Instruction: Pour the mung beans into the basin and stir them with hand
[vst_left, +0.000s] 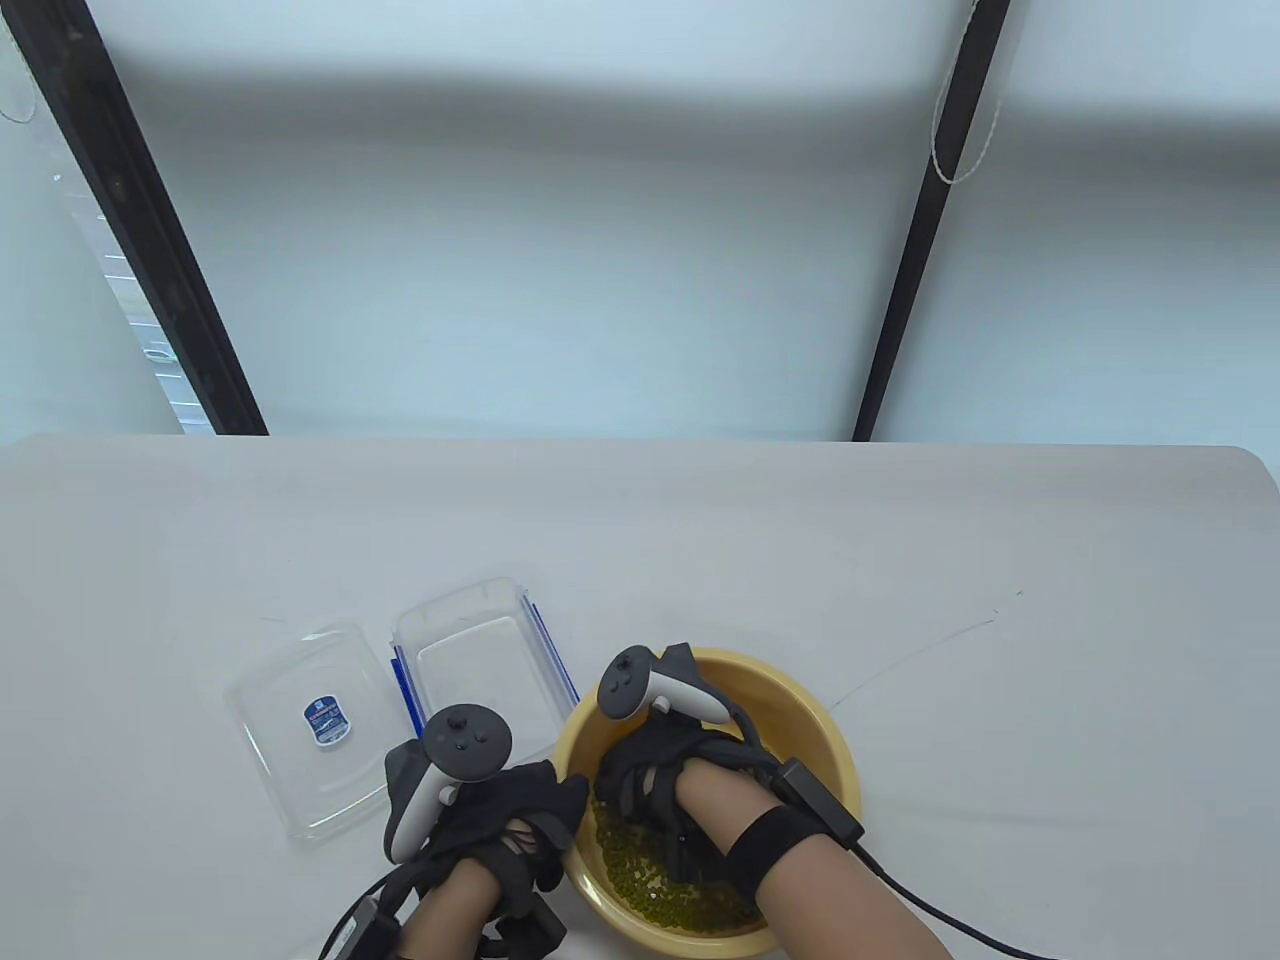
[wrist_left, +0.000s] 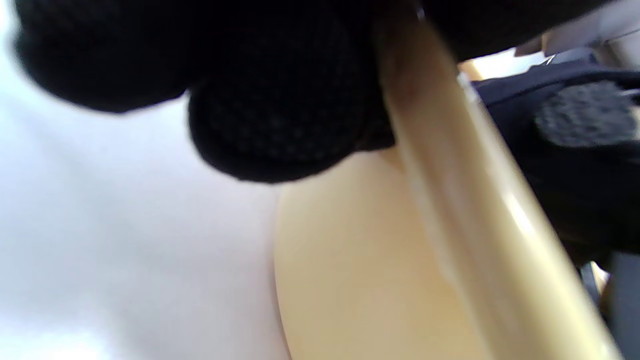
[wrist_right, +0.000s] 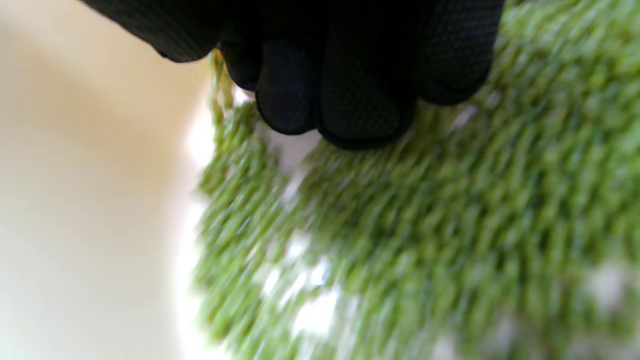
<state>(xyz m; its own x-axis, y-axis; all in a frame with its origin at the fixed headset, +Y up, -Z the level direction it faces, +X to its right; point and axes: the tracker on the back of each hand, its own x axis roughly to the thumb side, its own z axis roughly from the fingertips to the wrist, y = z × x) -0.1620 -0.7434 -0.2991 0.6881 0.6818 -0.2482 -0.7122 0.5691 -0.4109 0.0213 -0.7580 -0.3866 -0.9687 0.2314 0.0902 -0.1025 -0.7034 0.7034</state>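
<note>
A yellow basin (vst_left: 800, 700) stands at the table's near edge, with green mung beans (vst_left: 640, 885) covering its bottom. My right hand (vst_left: 640, 790) reaches down inside it, the gloved fingers (wrist_right: 360, 105) held together with their tips in the beans (wrist_right: 425, 225), which look motion-blurred. My left hand (vst_left: 555, 805) grips the basin's left rim. In the left wrist view its fingers (wrist_left: 280, 125) curl over the rim (wrist_left: 475, 200) and lie against the outer wall (wrist_left: 360, 280). The right hand's thumb is hidden.
An empty clear plastic container (vst_left: 480, 660) with blue clips lies just left of the basin. Its clear lid (vst_left: 310, 730) with a blue label is further left. Glove cables trail off the near edge. Open white table stretches behind and to the right.
</note>
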